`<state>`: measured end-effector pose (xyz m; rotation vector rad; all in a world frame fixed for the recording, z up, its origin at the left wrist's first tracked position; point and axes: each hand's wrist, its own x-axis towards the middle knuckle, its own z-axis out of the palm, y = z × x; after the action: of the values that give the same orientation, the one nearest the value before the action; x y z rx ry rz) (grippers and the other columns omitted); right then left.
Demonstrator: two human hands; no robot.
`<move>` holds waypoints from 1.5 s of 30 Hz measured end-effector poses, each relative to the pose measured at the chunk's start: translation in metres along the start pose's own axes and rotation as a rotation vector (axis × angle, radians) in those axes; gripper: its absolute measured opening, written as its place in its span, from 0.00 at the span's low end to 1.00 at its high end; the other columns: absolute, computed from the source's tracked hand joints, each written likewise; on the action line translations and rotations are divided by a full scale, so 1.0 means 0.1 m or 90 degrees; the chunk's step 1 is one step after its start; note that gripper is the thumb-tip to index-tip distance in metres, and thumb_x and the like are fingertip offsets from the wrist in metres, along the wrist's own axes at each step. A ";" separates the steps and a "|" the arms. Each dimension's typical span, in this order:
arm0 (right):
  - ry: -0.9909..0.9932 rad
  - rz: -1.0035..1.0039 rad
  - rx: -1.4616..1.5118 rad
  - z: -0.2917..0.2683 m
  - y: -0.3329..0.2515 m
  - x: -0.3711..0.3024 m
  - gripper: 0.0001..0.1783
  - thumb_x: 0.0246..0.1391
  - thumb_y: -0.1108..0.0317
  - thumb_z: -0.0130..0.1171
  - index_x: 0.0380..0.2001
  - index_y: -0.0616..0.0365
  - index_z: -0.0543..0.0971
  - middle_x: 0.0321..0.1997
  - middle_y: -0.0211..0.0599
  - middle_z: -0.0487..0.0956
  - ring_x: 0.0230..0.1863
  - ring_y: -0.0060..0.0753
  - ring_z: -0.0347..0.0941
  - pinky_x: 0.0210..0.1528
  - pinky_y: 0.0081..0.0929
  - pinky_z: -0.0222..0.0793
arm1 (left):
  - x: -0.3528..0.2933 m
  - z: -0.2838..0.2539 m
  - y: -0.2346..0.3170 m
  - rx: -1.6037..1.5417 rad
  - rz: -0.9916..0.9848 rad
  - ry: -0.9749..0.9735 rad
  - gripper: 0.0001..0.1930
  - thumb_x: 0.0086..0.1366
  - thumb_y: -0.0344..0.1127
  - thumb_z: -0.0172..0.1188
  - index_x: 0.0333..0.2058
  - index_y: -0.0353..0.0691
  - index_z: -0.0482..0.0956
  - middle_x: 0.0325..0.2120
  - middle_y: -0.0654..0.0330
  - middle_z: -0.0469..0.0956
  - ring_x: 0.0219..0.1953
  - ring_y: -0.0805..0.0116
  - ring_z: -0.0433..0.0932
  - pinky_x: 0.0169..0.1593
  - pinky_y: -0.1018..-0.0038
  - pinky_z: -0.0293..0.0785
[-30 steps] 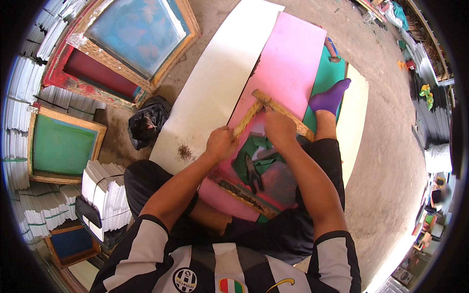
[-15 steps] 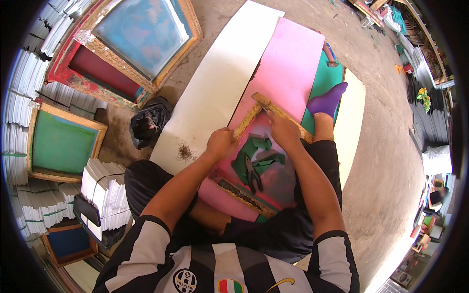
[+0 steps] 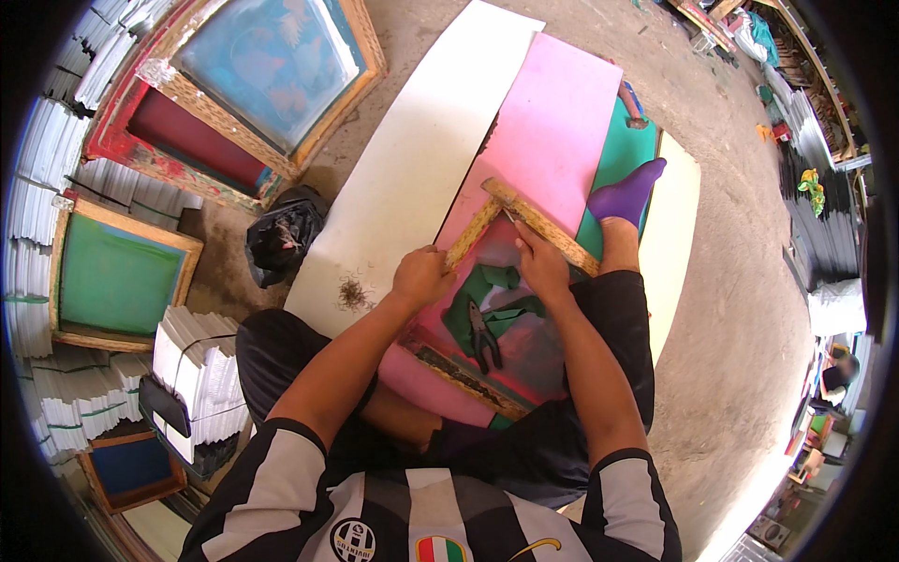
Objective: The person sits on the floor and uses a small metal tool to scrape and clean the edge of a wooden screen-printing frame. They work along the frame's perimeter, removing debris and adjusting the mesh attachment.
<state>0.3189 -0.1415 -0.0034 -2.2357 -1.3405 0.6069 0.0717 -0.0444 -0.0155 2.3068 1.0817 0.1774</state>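
A wooden screen frame [image 3: 543, 225] lies across my lap on coloured boards, its mesh stained red and grey. My left hand [image 3: 423, 278] is closed around the frame's left bar. My right hand [image 3: 543, 260] pinches a thin, pointed tool [image 3: 509, 215] whose kind is too small to make out. Its tip is at the inner edge near the frame's far corner. Inside the frame lie pliers [image 3: 483, 339] with dark handles, on a crumpled green cloth [image 3: 461, 316].
A small heap of staple-like bits [image 3: 353, 294] lies on the white board [image 3: 393, 169]. Left of it sit a black plastic bag [image 3: 281, 234], more framed screens [image 3: 122, 272] and stacked white sheets [image 3: 197, 365]. A hammer [image 3: 634, 108] rests on the green board, beyond my purple-socked foot [image 3: 626, 192].
My right hand has drawn back slightly from the frame's far corner, toward me, uncovering more of the thin tool. My left hand keeps its hold on the frame.
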 end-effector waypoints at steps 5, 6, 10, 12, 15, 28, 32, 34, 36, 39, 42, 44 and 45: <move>0.007 0.011 -0.027 -0.03 -0.07 0.02 0.21 0.67 0.58 0.57 0.61 0.43 0.81 0.54 0.50 0.83 0.55 0.56 0.80 0.57 0.46 0.75 | -0.01 -0.02 0.00 -0.011 0.000 -0.004 0.17 0.54 0.43 0.70 0.32 0.33 0.83 0.33 0.44 0.81 0.38 0.42 0.83 0.46 0.52 0.80; 0.011 0.008 -0.030 -0.02 -0.06 0.03 0.21 0.67 0.58 0.57 0.61 0.43 0.81 0.54 0.50 0.83 0.55 0.56 0.80 0.56 0.46 0.75 | 0.00 -0.04 0.02 -0.006 0.003 -0.010 0.17 0.54 0.43 0.70 0.33 0.32 0.84 0.33 0.44 0.82 0.38 0.42 0.83 0.46 0.52 0.80; 0.030 -0.007 -0.029 0.01 -0.06 0.03 0.20 0.67 0.57 0.57 0.60 0.41 0.81 0.53 0.50 0.84 0.53 0.58 0.81 0.55 0.48 0.76 | 0.00 0.00 -0.03 -0.011 0.021 -0.003 0.17 0.55 0.44 0.70 0.32 0.34 0.82 0.32 0.45 0.81 0.37 0.42 0.82 0.45 0.52 0.79; 0.016 0.017 -0.035 -0.03 -0.13 0.02 0.20 0.67 0.57 0.57 0.60 0.39 0.81 0.52 0.50 0.84 0.52 0.58 0.81 0.54 0.49 0.76 | -0.01 -0.01 -0.02 -0.005 0.012 -0.002 0.17 0.54 0.44 0.70 0.32 0.34 0.82 0.32 0.45 0.81 0.37 0.42 0.82 0.45 0.52 0.79; 0.007 0.032 -0.045 -0.07 -0.17 0.01 0.20 0.68 0.56 0.56 0.61 0.38 0.81 0.51 0.50 0.84 0.50 0.59 0.81 0.53 0.50 0.76 | -0.01 -0.01 -0.01 -0.006 0.009 0.002 0.17 0.54 0.43 0.71 0.31 0.34 0.82 0.31 0.46 0.81 0.37 0.42 0.82 0.45 0.52 0.79; -0.100 0.077 -0.176 -0.30 -0.57 0.03 0.23 0.68 0.57 0.50 0.65 0.36 0.76 0.46 0.52 0.85 0.49 0.61 0.81 0.52 0.58 0.74 | -0.03 0.02 -0.05 -0.022 0.022 0.023 0.16 0.53 0.42 0.71 0.31 0.34 0.82 0.30 0.45 0.80 0.36 0.42 0.82 0.44 0.51 0.79; -0.038 0.031 -0.207 -0.07 -0.29 0.11 0.21 0.68 0.57 0.52 0.62 0.38 0.79 0.41 0.55 0.85 0.43 0.61 0.83 0.47 0.58 0.76 | 0.01 0.04 -0.03 -0.009 0.034 0.021 0.16 0.53 0.42 0.70 0.30 0.32 0.82 0.29 0.44 0.80 0.35 0.41 0.82 0.43 0.51 0.79; 0.028 -0.033 -0.096 0.02 -0.06 0.16 0.22 0.68 0.57 0.51 0.62 0.40 0.79 0.39 0.54 0.85 0.42 0.61 0.83 0.45 0.59 0.76 | 0.01 0.03 0.01 -0.011 0.035 0.032 0.16 0.53 0.42 0.69 0.30 0.32 0.82 0.29 0.43 0.80 0.35 0.40 0.82 0.43 0.51 0.79; -0.044 0.019 -0.133 -0.15 -0.37 0.10 0.22 0.68 0.58 0.52 0.62 0.42 0.79 0.41 0.56 0.85 0.44 0.62 0.82 0.48 0.57 0.76 | -0.01 0.01 0.00 -0.004 0.014 0.019 0.16 0.54 0.41 0.68 0.30 0.31 0.83 0.31 0.43 0.81 0.35 0.41 0.83 0.44 0.51 0.80; -0.043 0.027 -0.148 -0.16 -0.40 0.06 0.22 0.68 0.59 0.52 0.62 0.41 0.79 0.43 0.56 0.85 0.46 0.62 0.82 0.49 0.55 0.76 | -0.01 -0.03 0.04 0.003 0.009 0.011 0.15 0.54 0.41 0.67 0.29 0.31 0.84 0.32 0.43 0.82 0.35 0.41 0.83 0.44 0.52 0.81; 0.044 -0.061 0.000 0.10 0.04 0.14 0.23 0.68 0.60 0.51 0.63 0.43 0.78 0.44 0.56 0.85 0.47 0.62 0.81 0.51 0.57 0.74 | 0.02 -0.02 0.08 0.008 0.016 0.008 0.15 0.54 0.41 0.67 0.30 0.31 0.84 0.32 0.43 0.82 0.36 0.42 0.83 0.45 0.52 0.81; 0.050 -0.069 0.041 0.14 0.09 0.15 0.23 0.67 0.61 0.51 0.64 0.44 0.78 0.46 0.56 0.84 0.48 0.63 0.81 0.53 0.58 0.73 | 0.02 -0.02 0.06 0.011 0.017 0.009 0.15 0.54 0.41 0.67 0.30 0.31 0.84 0.32 0.43 0.82 0.36 0.42 0.83 0.45 0.52 0.81; 0.022 -0.036 0.006 0.06 -0.05 0.10 0.23 0.67 0.61 0.52 0.64 0.45 0.78 0.46 0.56 0.84 0.49 0.64 0.80 0.54 0.57 0.73 | 0.01 -0.02 0.04 0.011 0.016 0.011 0.16 0.54 0.41 0.67 0.30 0.31 0.84 0.32 0.43 0.82 0.36 0.41 0.83 0.45 0.52 0.81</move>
<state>0.3166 -0.1292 -0.0066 -2.1826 -1.3762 0.5503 0.0739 -0.0448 -0.0116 2.3387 1.0671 0.1983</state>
